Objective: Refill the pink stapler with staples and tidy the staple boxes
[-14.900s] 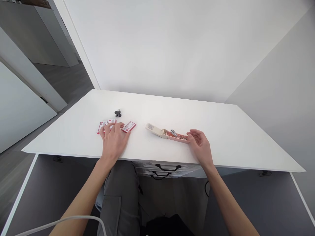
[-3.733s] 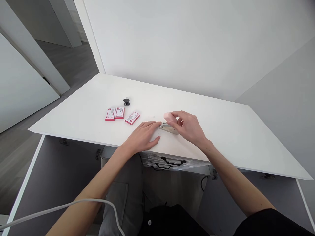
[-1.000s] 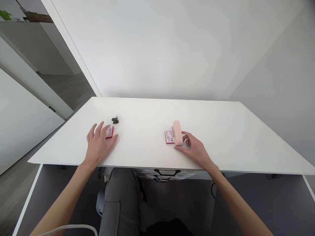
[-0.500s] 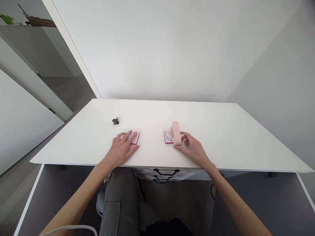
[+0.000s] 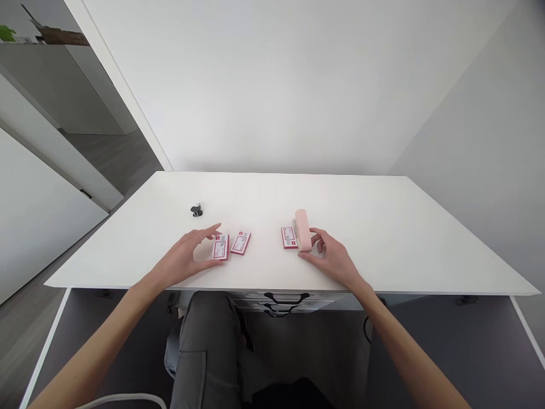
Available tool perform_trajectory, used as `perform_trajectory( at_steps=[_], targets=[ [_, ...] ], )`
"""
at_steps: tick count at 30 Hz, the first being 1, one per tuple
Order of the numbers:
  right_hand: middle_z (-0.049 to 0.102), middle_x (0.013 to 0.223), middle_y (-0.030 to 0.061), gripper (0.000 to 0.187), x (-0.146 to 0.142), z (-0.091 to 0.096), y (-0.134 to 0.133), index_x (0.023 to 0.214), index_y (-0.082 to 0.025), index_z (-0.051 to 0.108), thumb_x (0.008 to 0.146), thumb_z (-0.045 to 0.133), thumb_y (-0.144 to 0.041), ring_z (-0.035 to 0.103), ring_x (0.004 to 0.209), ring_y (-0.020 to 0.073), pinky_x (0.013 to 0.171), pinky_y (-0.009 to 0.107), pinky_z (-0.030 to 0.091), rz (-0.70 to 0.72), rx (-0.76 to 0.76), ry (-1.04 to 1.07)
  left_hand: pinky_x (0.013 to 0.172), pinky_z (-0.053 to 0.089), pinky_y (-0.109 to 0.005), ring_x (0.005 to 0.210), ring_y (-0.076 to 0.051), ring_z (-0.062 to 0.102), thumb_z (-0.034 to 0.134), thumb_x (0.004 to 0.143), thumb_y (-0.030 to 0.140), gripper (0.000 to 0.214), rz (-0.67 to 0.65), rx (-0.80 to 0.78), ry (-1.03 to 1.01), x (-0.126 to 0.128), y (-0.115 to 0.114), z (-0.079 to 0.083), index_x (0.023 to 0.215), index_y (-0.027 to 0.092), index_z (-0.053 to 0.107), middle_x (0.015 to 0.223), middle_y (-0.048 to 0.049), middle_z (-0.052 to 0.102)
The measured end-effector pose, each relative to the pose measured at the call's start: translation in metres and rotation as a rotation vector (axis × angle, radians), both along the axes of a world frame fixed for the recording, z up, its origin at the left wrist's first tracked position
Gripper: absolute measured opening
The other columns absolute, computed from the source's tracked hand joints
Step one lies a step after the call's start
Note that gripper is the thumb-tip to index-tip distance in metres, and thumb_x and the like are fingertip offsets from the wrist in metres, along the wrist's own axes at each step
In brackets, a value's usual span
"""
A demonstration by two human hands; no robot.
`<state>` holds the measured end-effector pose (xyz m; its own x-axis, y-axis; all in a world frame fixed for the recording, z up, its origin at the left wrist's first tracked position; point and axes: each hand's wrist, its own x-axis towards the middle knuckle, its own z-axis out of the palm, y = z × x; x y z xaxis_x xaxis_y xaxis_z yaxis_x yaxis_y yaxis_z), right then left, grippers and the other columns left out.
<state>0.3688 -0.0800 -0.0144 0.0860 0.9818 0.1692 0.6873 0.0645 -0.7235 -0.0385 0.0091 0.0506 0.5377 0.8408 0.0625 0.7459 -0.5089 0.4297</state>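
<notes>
Staple boxes gathered toward the stapler

The left hand (image 5: 183,258), fingers apart, has slid two staple boxes (image 5: 231,245) to mid-bench (image 5: 404,227). The right hand (image 5: 334,258) still grips the pink stapler (image 5: 302,230), a third staple box (image 5: 288,237) touching it

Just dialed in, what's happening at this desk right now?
A person sits at a white desk. Their right hand rests against a closed pink stapler, with one small red box lying right beside it. Their left hand is open, fingertips by two more red boxes lying side by side. A small black clip sits alone farther back on the left.
</notes>
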Motion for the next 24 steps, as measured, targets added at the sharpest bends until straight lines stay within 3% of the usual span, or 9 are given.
perform_trajectory(
  at_steps=[3, 8, 15, 19, 24],
  targets=[
    [0.076, 0.107, 0.0051, 0.067, 0.0, 0.0, 0.0, 0.145, -0.026, 0.056, 0.091, 0.073, -0.061, 0.067, 0.086, 0.025, 0.084, 0.042, 0.056, -0.003, 0.006, -0.008, 0.113, 0.05, -0.047, 0.136, -0.033, 0.059, 0.065, 0.089, 0.083, 0.098, -0.012, -0.011, -0.054, 0.021, 0.004, 0.005, 0.17, 0.039, 0.033, 0.155, -0.0041, 0.064],
    [0.076, 0.106, 0.0034, 0.065, 0.0, 0.003, 0.0, 0.145, -0.026, 0.056, 0.091, 0.074, -0.057, 0.067, 0.086, 0.0239, 0.084, 0.041, 0.056, -0.003, -0.004, -0.007, 0.119, 0.044, -0.05, 0.147, -0.036, 0.051, 0.064, 0.092, 0.079, 0.093, -0.157, -0.06, 0.064, 0.053, 0.02, 0.012, 0.17, 0.036, 0.036, 0.158, -0.0055, 0.062],
    [0.076, 0.108, 0.0037, 0.067, 0.001, 0.002, 0.001, 0.146, -0.026, 0.055, 0.091, 0.074, -0.058, 0.066, 0.086, 0.0236, 0.086, 0.042, 0.055, -0.005, -0.01, -0.003, 0.115, 0.047, -0.047, 0.142, -0.035, 0.056, 0.068, 0.092, 0.067, 0.087, -0.181, -0.121, 0.157, 0.057, 0.032, 0.013, 0.167, 0.034, 0.041, 0.156, -0.0064, 0.063],
    [0.076, 0.107, 0.0048, 0.065, 0.001, 0.001, 0.001, 0.146, -0.026, 0.056, 0.093, 0.072, -0.059, 0.065, 0.086, 0.0241, 0.084, 0.041, 0.056, 0.008, 0.003, -0.013, 0.108, 0.052, -0.045, 0.133, -0.034, 0.063, 0.068, 0.091, 0.069, 0.087, -0.147, -0.103, 0.1, 0.065, 0.029, 0.011, 0.165, 0.032, 0.045, 0.147, -0.0097, 0.067],
    [0.075, 0.106, 0.0034, 0.061, 0.002, 0.0, 0.003, 0.144, -0.026, 0.058, 0.092, 0.074, -0.055, 0.064, 0.085, 0.0237, 0.084, 0.041, 0.056, 0.016, 0.009, -0.024, 0.113, 0.05, -0.046, 0.132, -0.032, 0.063, 0.073, 0.088, 0.071, 0.097, -0.167, -0.086, -0.056, 0.107, 0.029, 0.007, 0.168, 0.028, 0.039, 0.148, -0.0105, 0.065]
  ],
)
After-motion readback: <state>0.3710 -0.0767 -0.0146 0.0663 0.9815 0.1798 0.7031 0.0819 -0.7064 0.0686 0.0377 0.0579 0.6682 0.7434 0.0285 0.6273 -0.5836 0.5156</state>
